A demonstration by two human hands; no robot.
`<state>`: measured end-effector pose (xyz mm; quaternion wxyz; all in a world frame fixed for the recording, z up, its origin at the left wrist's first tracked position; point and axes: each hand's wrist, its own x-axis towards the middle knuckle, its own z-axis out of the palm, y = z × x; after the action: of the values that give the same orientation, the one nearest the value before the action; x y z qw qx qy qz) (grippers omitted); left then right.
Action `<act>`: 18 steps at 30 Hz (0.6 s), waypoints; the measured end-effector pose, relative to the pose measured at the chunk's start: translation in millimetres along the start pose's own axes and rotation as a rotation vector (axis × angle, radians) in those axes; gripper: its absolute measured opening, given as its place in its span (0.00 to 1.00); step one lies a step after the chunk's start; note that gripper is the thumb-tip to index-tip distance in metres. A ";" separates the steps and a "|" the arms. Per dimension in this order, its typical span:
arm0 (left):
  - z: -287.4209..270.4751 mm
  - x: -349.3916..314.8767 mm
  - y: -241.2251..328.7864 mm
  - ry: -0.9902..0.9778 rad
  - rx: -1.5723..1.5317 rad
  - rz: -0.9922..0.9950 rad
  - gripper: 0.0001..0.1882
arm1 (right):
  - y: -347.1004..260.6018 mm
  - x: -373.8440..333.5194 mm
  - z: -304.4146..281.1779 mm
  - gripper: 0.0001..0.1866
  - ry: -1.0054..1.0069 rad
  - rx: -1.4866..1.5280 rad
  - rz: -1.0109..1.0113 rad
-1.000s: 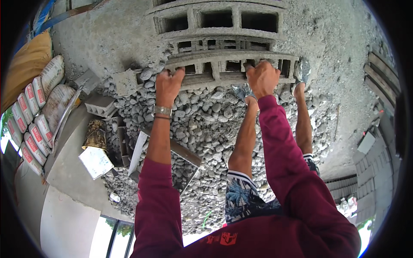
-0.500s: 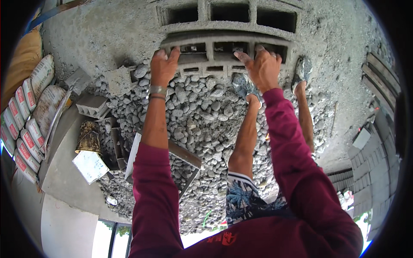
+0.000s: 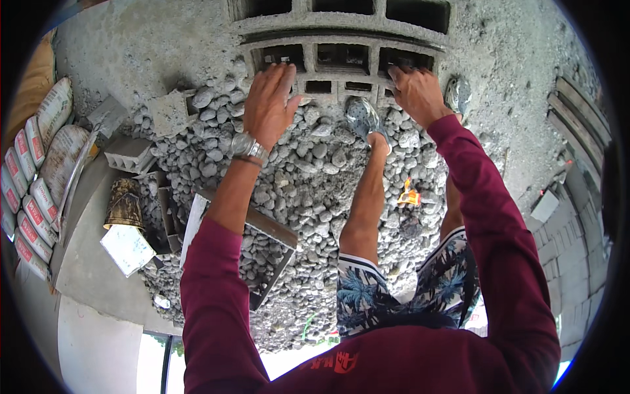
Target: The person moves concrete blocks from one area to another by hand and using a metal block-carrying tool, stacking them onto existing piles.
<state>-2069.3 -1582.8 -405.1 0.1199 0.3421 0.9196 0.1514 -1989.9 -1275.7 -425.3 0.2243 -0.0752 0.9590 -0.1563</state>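
A hollow grey concrete block (image 3: 341,77) lies before me, its cells facing up. My left hand (image 3: 270,105) is at its near left edge, fingers stretched out and thumb spread; the fingertips reach over the left cell. My right hand (image 3: 418,93) has its fingers curled over the near wall into the right cell, gripping the block. A second hollow block (image 3: 341,27) lies just beyond, a narrow dark gap between them. Closer to me and lower, part of another block (image 3: 333,98) with smaller-looking openings shows beneath the near edge.
Loose gravel (image 3: 321,177) spreads around my feet, with a wood-edged frame (image 3: 272,230) on it. To the left are a broken block (image 3: 172,113), a hollow block (image 3: 129,155), a stained bucket (image 3: 125,202) and stacked bags (image 3: 39,217). Planks (image 3: 577,125) and stacked blocks (image 3: 571,243) stand right.
My left hand has loosened from the block's left cell, its fingers now straight. My right hand has shifted slightly right, still gripping. The held block sits lower and flatter against the lower one.
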 end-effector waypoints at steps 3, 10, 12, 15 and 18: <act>17.0 4.5 -16.6 -0.013 0.056 0.014 0.19 | -6.5 2.9 -0.6 0.16 0.018 0.023 -0.015; 16.7 31.0 -25.2 -0.218 0.019 -0.027 0.18 | 10.5 -0.9 9.1 0.20 0.103 -0.016 -0.104; 17.8 31.7 -21.2 -0.305 0.114 -0.079 0.20 | 5.8 -0.8 6.0 0.16 0.078 -0.028 -0.072; 22.6 36.6 -21.1 -0.249 0.184 -0.093 0.21 | 0.7 8.1 -5.0 0.08 -0.033 -0.017 -0.019; 22.0 41.6 -27.7 -0.290 0.223 -0.046 0.18 | 6.1 14.5 -9.8 0.06 -0.108 -0.027 -0.051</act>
<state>-2109.2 -1570.7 -440.4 0.2159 0.3506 0.9113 -0.0050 -2007.7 -1270.5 -424.9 0.2704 -0.1111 0.9453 -0.1445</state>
